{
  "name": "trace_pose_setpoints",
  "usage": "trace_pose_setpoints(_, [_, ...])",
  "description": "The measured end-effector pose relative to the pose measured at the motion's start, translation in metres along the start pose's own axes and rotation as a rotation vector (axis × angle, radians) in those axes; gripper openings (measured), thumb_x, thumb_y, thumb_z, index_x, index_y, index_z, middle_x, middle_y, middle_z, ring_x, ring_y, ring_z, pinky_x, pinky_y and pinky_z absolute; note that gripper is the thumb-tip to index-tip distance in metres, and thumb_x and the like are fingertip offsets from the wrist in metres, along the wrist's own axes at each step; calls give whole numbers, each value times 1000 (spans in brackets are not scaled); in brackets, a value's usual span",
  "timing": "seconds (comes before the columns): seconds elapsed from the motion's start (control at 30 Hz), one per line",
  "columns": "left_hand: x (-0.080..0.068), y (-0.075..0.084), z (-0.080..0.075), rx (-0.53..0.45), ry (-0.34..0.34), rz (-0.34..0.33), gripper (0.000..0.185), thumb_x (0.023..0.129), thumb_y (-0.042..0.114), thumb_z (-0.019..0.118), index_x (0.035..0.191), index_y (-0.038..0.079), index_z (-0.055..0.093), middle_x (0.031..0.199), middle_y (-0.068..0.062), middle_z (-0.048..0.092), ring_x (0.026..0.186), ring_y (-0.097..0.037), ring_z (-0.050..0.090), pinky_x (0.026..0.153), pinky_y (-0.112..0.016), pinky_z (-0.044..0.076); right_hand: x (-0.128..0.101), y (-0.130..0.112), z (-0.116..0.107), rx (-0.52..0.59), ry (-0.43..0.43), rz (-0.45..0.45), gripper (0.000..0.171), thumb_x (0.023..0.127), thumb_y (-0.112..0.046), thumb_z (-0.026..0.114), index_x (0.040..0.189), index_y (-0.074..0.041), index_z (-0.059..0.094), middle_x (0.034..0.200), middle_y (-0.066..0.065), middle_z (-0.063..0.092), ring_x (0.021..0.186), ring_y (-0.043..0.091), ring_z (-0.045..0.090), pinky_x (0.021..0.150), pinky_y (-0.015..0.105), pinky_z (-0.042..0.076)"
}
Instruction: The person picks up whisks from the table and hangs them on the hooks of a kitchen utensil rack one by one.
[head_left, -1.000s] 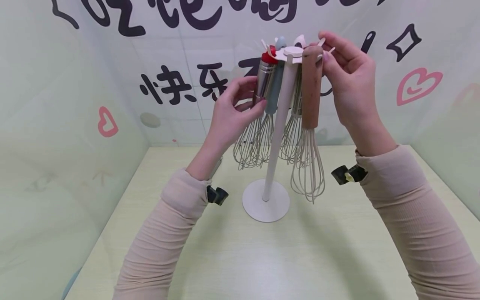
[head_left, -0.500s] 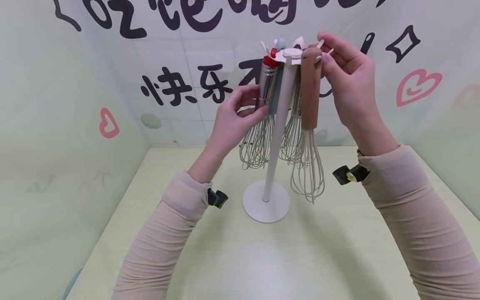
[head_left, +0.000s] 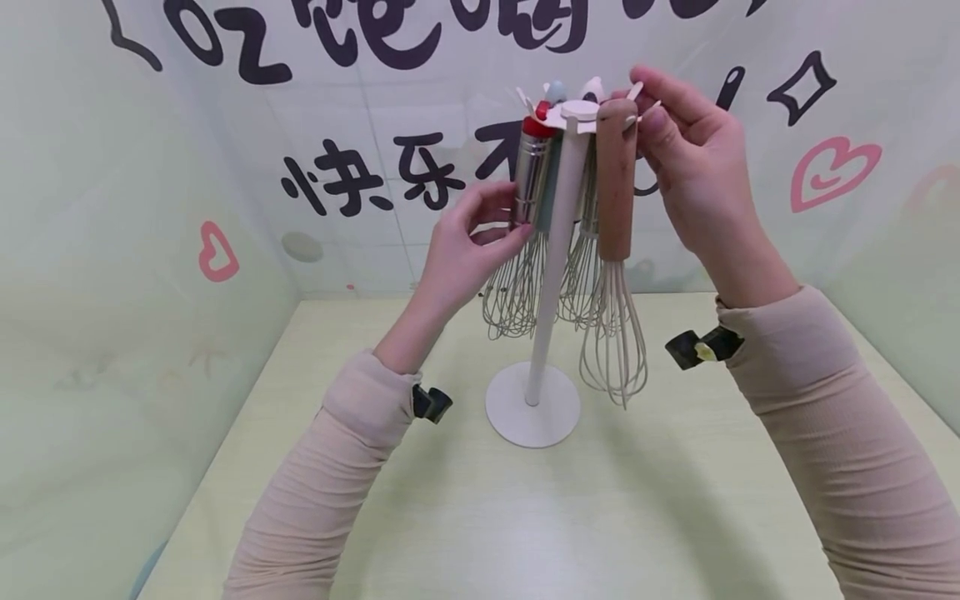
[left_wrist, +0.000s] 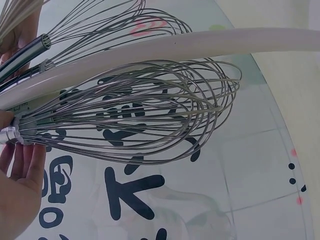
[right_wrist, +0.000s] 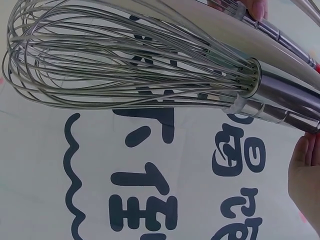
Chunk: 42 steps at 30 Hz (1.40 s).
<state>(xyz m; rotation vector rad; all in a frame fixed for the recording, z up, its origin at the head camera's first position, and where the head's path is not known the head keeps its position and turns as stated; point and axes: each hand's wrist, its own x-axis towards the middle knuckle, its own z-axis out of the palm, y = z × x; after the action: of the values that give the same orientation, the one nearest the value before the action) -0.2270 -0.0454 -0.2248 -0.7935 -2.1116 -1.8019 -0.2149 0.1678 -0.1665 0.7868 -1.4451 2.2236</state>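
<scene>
A white whisk stand (head_left: 558,242) rises from a round base (head_left: 534,427), with several whisks hanging from its top. My left hand (head_left: 474,246) holds the steel handle of a red-topped whisk (head_left: 529,171) on the stand's left side; the red top sits at a hook. In the left wrist view, the wire loops of that whisk (left_wrist: 150,112) point away from the fingers. My right hand (head_left: 697,171) pinches a hook at the stand's upper right, beside a wooden-handled whisk (head_left: 617,179). The exact fingertip contact there is partly hidden.
A light-blue-handled whisk (head_left: 549,208) and another steel one (head_left: 589,196) hang behind the pole. The stand is on a pale wooden table (head_left: 480,517). A printed cloth backdrop (head_left: 360,250) with black lettering closes off the back.
My left hand has lowered the red-topped whisk slightly relative to the stand's top and shifted it a little right. My right hand stays at the hook. The view has shifted slightly.
</scene>
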Motion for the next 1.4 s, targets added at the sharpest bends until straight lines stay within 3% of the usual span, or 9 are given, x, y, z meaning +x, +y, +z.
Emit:
trace_pose_setpoints(0.33, [-2,-1,-2,8,1,0,44,86,4,67,128,1,53,120,-16,59,106,-22,61,93,-26,57,1,-5,-3,-11,-47,61,27,90,-6,56,114,-1,66,103,8,65,95,14,61,88,17,55])
trace_pose_setpoints(0.63, [-5,-10,-18,94,53,-23,38,94,17,58,129,2,54,120,-17,62,107,-21,60,96,-29,56,2,-7,-3,34,-16,119,31,86,-8,60,114,3,65,103,10,65,97,15,61,90,17,55])
trace_pose_setpoints(0.9, [-10,-32,-36,216,61,-179,39,95,22,58,130,5,54,122,-15,62,111,-23,58,101,-33,52,2,-6,-4,4,7,140,39,84,-8,63,121,5,61,112,10,62,106,18,59,103,21,50])
trace_pose_setpoints(1.13, [-17,-61,-50,300,57,-290,38,96,21,55,129,2,53,124,-16,60,115,-28,56,105,-37,48,2,-3,-3,-8,-43,86,24,89,-7,56,109,0,67,108,10,58,101,17,57,94,16,53])
trace_pose_setpoints(1.27, [-22,-79,-57,328,47,-362,39,97,21,54,130,1,52,126,-17,58,117,-29,55,106,-39,47,2,-1,-2,19,-53,64,22,90,-6,54,106,-1,68,104,10,58,98,15,56,93,16,54])
trace_pose_setpoints(1.4, [-28,-97,-64,349,35,-439,40,98,23,52,132,2,50,128,-16,57,119,-29,54,106,-40,47,2,0,-1,-26,-53,45,21,90,-7,53,103,-4,69,103,7,59,100,16,56,91,16,54])
